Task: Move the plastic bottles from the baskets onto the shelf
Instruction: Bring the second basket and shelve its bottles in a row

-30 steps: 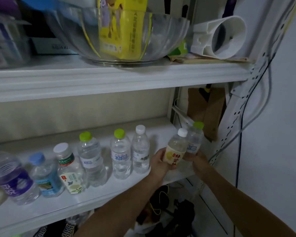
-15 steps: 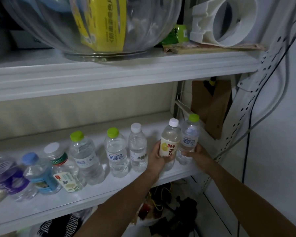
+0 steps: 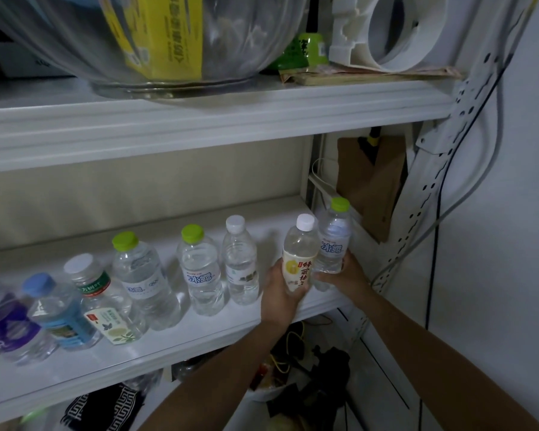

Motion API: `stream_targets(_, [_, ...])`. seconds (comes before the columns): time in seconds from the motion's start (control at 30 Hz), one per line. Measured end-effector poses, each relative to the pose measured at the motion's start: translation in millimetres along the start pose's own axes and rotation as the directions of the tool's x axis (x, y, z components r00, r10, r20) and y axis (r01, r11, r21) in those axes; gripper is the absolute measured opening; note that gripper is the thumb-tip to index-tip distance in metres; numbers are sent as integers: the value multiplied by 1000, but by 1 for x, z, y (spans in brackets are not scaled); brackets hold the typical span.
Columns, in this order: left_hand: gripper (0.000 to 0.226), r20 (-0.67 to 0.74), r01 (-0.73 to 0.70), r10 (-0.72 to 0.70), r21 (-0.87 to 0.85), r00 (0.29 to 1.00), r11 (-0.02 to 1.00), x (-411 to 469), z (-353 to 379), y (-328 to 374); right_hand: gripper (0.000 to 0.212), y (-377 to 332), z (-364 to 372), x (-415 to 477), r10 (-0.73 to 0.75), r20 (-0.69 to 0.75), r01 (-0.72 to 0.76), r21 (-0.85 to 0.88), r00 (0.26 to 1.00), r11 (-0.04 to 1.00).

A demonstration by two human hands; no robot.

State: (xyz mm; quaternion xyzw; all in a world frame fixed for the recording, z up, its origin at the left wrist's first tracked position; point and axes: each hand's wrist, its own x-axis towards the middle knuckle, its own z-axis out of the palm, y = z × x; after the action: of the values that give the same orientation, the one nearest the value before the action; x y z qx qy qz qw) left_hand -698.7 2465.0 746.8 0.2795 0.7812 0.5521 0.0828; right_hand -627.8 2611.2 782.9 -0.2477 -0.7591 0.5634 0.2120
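Both bottles are over the right end of the lower white shelf board (image 3: 199,340). The left hand (image 3: 279,297) is wrapped around the bottom half of a clear plastic bottle with a white cap and yellow label (image 3: 299,259), which tilts a bit. The right hand (image 3: 347,276) has its fingers curled round the base of a clear plastic bottle with a lime-green cap and blue lettering (image 3: 333,241). The two bottles touch side by side. Can't tell if either base is actually sitting on that shelf board, because the hands cover the bottoms.

Along the same board, towards its left end, there's a row standing upright:
- a slim clear white-capped bottle (image 3: 240,262)
- a green-capped bottle with blue lettering (image 3: 199,272)
- a fatter green-capped one (image 3: 143,281)
- a white-capped bottle with a green neck band (image 3: 103,306)
- a blue-capped bottle (image 3: 56,312)
- a purple-labelled bottle (image 3: 7,328), blurry and cut off by the frame edge

Above the board, the upper shelf holds a big clear glass bowl (image 3: 231,42) with a yellow box (image 3: 156,35) in it, both cropped at the top. Below the board it's just dark clutter and I can't make it out.
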Motion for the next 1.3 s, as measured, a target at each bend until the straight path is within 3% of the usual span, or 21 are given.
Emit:
stream_targets(0.1, [80, -11, 70, -69, 197, 998, 978, -3, 3, -3, 55, 4, -4, -2, 59, 34, -59, -12, 998, 998])
stream_targets(0.17, [78, -19, 123, -122, 250, 992, 960, -4, 5, -3, 57, 9, -7, -2, 76, 42, -76, -8, 996, 997])
stream_targets(0.43, [61, -10, 169, -170, 177, 985, 970, 11, 10, 4, 51, 17, -3, 2, 112, 49, -108, -82, 992, 991])
stream_targets(0.57, [54, 10, 192, -197, 182, 980, 964, 18, 11, 2, 69, 20, 6, 0, 137, -73, -147, -160, 988, 976])
stream_targets(0.7, [52, 30, 202, -211, 185, 977, 962, 28, 10, 1, 70, 22, 6, 9, 156, -36, -160, -151, 987, 975])
stream_targets(0.93, [48, 30, 223, -233, 192, 972, 956, 36, 11, 0, 66, 20, 1, 23, 197, 9, -191, -200, 980, 961])
stream_targets(1.03, [50, 23, 227, -235, 197, 972, 954, 35, 11, -1, 45, 18, 4, 28, 245, 52, -227, -238, 968, 944])
stream_targets(1.07, [51, 24, 229, -239, 202, 971, 952, 34, 11, -2, 38, 15, 5, 28, 241, 80, -202, -333, 967, 921])
stream_targets(1.13, [52, 30, 237, -248, 206, 968, 950, 33, 12, -1, 34, 11, 7, 29, 230, 121, -169, -376, 966, 911])
stream_targets(1.23, [64, 34, 249, -261, 206, 965, 946, 33, 11, 4, 38, 1, 8, 20, 255, 96, -235, -178, 962, 955])
stream_targets(1.3, [91, 57, 267, -286, 227, 956, 937, 29, 9, 7, 42, -2, 5, 13, 256, 59, -247, -135, 965, 960])
